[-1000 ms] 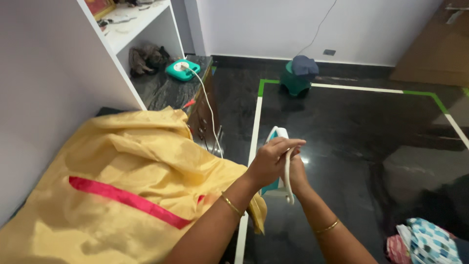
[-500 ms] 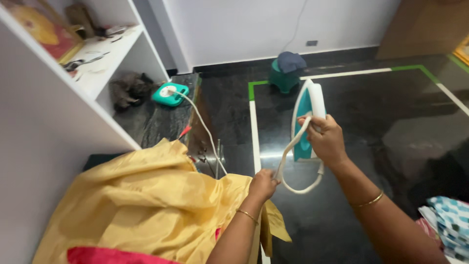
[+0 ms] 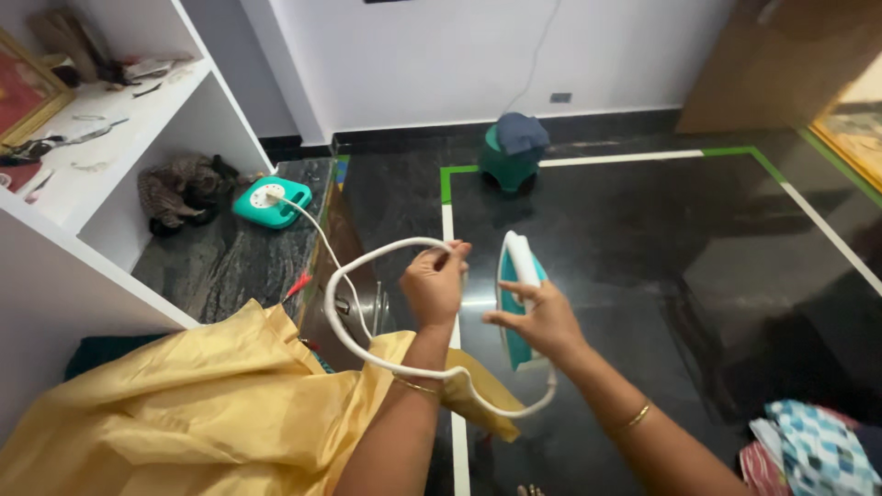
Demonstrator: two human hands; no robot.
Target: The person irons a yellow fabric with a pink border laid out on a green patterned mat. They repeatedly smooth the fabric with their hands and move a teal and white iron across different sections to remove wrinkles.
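Head view: right hand grips the teal-and-white iron above the dark floor; left hand fingers pinch its looped white cord over yellow cloth.

Yellow cloth: lay crumpled at lower left, over a dark surface.
Green stool: stood on the black floor near the white wall, a blue cloth heaped on top.
White shelf: held scattered small items and a framed picture.
Patterned clothes: lay piled at lower right.
Floor stripes: white and green lines bordered the dark tiles.
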